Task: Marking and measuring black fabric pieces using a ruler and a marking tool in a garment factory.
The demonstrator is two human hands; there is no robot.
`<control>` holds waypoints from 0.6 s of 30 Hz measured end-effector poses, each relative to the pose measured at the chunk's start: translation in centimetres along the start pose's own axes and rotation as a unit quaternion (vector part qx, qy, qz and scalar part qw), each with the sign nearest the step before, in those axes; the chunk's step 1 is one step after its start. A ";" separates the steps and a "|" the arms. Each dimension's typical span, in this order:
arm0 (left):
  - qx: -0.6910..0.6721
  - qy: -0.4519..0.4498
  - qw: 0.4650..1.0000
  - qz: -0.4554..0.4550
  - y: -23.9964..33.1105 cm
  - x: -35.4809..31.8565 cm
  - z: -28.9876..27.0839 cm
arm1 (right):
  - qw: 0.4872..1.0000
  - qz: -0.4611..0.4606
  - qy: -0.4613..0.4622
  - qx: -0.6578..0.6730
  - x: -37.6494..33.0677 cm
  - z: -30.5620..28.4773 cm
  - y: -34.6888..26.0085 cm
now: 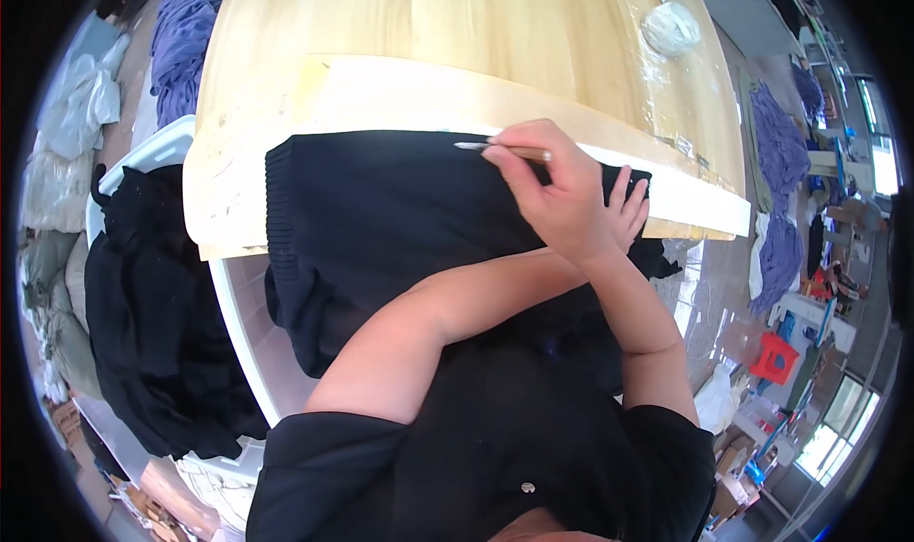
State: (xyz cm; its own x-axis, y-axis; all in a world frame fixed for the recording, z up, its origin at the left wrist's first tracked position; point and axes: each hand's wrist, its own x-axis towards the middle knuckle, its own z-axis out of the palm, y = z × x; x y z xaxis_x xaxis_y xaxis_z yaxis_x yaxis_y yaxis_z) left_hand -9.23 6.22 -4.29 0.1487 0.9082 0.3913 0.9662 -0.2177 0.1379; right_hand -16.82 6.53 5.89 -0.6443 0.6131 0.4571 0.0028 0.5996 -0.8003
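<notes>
A black garment (409,199) with a ribbed band along its left edge lies folded near the front of the wooden table, and its lower part hangs toward me. My right hand (557,185) pinches a slim pointed tool (524,152) with a brown handle and a pale tip; its exact kind is unclear. The tip points left, over the garment close to its far edge. My left arm crosses under the right wrist. Fingers spread, my left hand (628,204) rests on the garment's right end, partly hidden by the right wrist.
A white board (700,206) lies under the garment on the wooden table (381,19). At the left stands a white bin (236,328) heaped with black cloth (152,304). A whitish ball (670,29) sits at the far right. Purple cloth (190,38) hangs beyond the left edge.
</notes>
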 end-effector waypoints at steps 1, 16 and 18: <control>-0.013 -0.007 1.000 0.004 -0.2 0.0 -0.2 | 1.000 0.000 -0.014 0.008 0.4 1.0 0.1; -0.031 -0.035 0.999 0.010 -0.3 -0.3 -0.8 | 0.991 -0.042 -0.119 0.048 3.6 10.0 -0.3; -0.030 -0.023 0.999 0.008 -0.4 0.1 -0.7 | 0.989 -0.050 -0.142 0.004 4.4 10.4 0.6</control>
State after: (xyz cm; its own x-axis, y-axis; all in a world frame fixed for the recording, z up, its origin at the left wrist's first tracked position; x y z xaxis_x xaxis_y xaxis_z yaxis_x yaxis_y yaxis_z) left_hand -9.73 6.20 -3.69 0.1744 0.9196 0.3521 0.9496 -0.2516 0.1870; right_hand -27.66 4.26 3.36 -0.8299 0.3807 0.4078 -0.0773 0.6455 -0.7599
